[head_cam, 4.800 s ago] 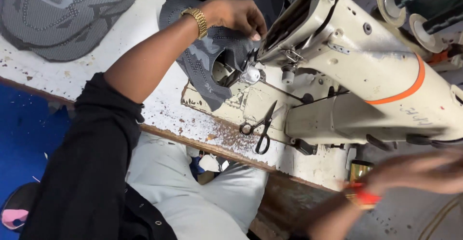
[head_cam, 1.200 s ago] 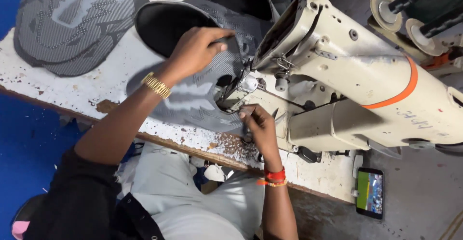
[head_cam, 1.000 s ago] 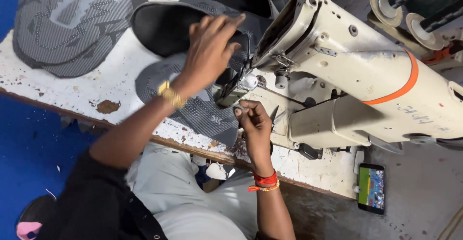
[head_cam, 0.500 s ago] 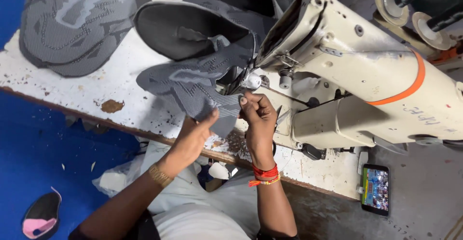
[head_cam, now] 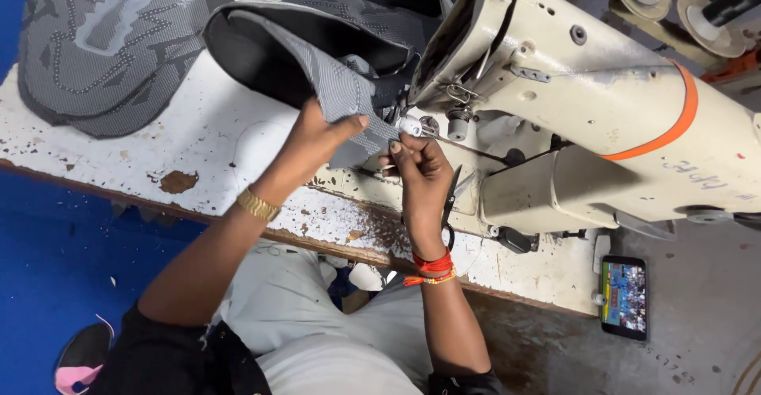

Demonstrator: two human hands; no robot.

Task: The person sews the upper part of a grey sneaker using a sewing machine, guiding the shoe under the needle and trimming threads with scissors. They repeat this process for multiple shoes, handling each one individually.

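A grey patterned shoe upper with a black lining lies across the worn white table, its end folded up under the needle of a cream sewing machine. My left hand, with a gold watch at the wrist, grips the folded grey edge from the left. My right hand, with red thread bands at the wrist, pinches the same edge just below the presser foot. Black scissors show behind my right hand; whether it holds them I cannot tell.
A stack of grey patterned uppers rests at the table's far left. A phone with a lit screen lies at the right front corner. Thread spools stand at the upper right. Blue floor lies to the left.
My left hand came off the top of the upper, dropped to the near edge and took hold of the folded grey flap. The upper's end now stands folded at the needle.
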